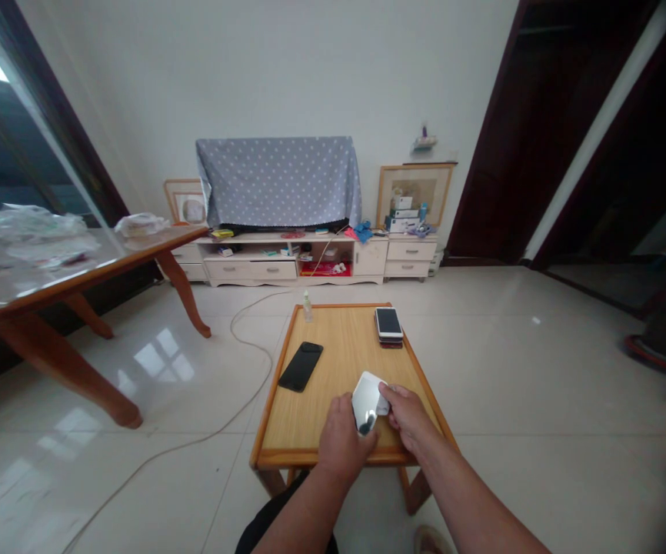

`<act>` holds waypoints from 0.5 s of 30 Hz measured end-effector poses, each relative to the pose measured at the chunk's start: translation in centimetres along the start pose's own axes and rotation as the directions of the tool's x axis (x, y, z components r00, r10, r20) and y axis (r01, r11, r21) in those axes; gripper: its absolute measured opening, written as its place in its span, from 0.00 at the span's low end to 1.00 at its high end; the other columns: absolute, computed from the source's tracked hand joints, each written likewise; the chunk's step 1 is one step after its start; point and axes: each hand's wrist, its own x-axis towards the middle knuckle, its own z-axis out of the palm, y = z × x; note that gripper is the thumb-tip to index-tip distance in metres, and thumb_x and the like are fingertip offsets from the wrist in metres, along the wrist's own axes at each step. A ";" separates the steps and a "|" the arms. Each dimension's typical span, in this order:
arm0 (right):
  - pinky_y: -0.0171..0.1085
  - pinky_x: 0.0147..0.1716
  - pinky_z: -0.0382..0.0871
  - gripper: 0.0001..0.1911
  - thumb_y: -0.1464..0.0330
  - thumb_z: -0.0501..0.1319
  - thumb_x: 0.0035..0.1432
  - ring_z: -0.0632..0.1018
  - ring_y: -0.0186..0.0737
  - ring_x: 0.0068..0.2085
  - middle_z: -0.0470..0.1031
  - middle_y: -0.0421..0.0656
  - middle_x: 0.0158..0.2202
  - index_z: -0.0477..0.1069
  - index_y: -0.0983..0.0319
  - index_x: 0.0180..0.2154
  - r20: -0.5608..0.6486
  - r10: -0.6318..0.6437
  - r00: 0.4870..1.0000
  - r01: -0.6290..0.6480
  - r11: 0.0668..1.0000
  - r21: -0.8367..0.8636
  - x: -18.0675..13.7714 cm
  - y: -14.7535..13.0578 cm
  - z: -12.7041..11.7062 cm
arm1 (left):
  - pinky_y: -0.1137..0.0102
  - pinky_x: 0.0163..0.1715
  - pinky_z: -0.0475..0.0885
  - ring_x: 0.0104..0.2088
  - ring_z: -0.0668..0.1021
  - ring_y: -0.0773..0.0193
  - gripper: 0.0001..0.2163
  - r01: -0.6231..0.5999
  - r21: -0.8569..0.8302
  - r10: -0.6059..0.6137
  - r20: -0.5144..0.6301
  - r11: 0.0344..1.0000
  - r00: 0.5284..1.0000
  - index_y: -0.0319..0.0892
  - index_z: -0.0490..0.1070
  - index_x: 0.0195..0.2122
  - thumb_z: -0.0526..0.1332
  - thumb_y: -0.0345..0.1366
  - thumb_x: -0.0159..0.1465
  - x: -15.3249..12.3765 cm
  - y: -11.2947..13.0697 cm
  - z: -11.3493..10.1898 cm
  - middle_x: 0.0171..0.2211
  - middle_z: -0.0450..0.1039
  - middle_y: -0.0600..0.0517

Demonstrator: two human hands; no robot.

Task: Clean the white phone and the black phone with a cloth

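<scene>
In the head view, a rectangular phone with a shiny, mirror-like face and a white edge (pixel 366 400) is in the lower middle of the frame, tilted above the near part of the small bench of light yellow wood with a brown rim (pixel 344 338). The left hand (pixel 340 437) has hold of this phone by its left and lower edges; its fingers are bent and only so far open as the phone is wide. The right hand (pixel 407 412) is at the phone's right side. Its fingers are nearly closed and pinch a small white piece of soft material (pixel 383 408), which lies against the phone; whether it is cloth or paper, I cannot tell.

Left of the hands, a black flat phone (pixel 301 367) lies on the bench. At the bench's far right is a stack of phones with a white-framed one on top (pixel 389 326), and at its far left corner a small clear bottle (pixel 308 308) stands upright.
</scene>
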 end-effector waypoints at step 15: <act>0.36 0.27 0.67 0.17 0.52 0.60 0.56 0.75 0.39 0.26 0.75 0.41 0.26 0.73 0.60 0.35 -0.075 -0.246 0.967 0.207 0.917 -0.342 1.0 1.5 -0.3 | 0.63 0.47 0.64 0.47 0.72 0.51 0.25 0.050 0.262 -0.044 -0.029 0.964 0.999 0.38 0.67 0.51 0.66 0.42 0.53 1.1 -0.7 0.2 0.43 0.70 0.44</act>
